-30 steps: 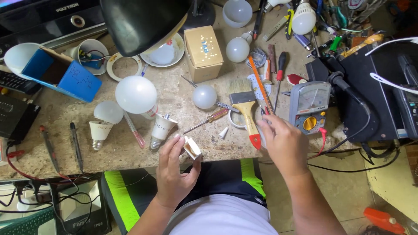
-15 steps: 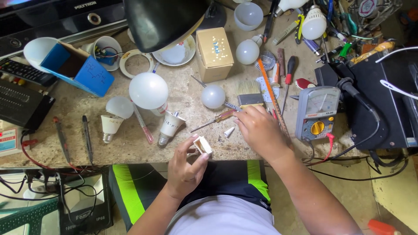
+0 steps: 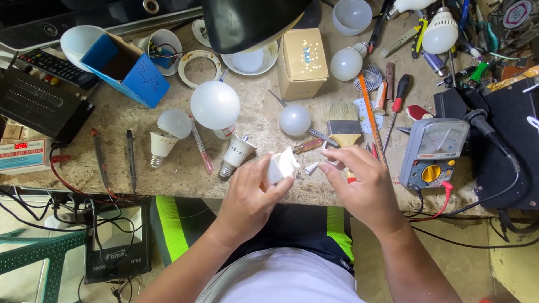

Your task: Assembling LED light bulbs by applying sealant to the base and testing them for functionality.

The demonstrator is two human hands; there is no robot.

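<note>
Left hand (image 3: 247, 193) grips a small white bulb housing (image 3: 279, 167), fingers curled round its lower part, at the front edge of the surface (image 3: 258, 126), roughly centre frame. Right hand (image 3: 365, 188) sits just beside it at 3 o'clock, fingers loosely bent, thumb and forefinger tips near a small white fragment (image 3: 311, 167); whether they pinch it cannot be told.

Around the hands: paintbrush (image 3: 343, 130) at 1 o'clock of the housing, its handle running under the right hand. Small round bulb (image 3: 295, 119) at 12 o'clock. Bare bulb base (image 3: 236, 154) at 9 o'clock, large white globe (image 3: 215, 105) at 10 o'clock. Analogue meter (image 3: 433, 151) at 3 o'clock of the right hand, red lead trailing off the edge. Cardboard box (image 3: 302, 62) further back at 12 o'clock.

Judgement on handling: the housing looks like thin plastic, so a firm but light hold low on the body seems best, with the open end turned toward the working hand. Keep both hands over the surface, not the lap, so small bits do not drop.

Hard to make out: the inside of the housing is turned away. The fragment's nature is unclear. A black lamp shade (image 3: 252, 22) at 12 o'clock covers things behind it. Right fingertips partly hide the brush handle and a red-handled tool.
</note>
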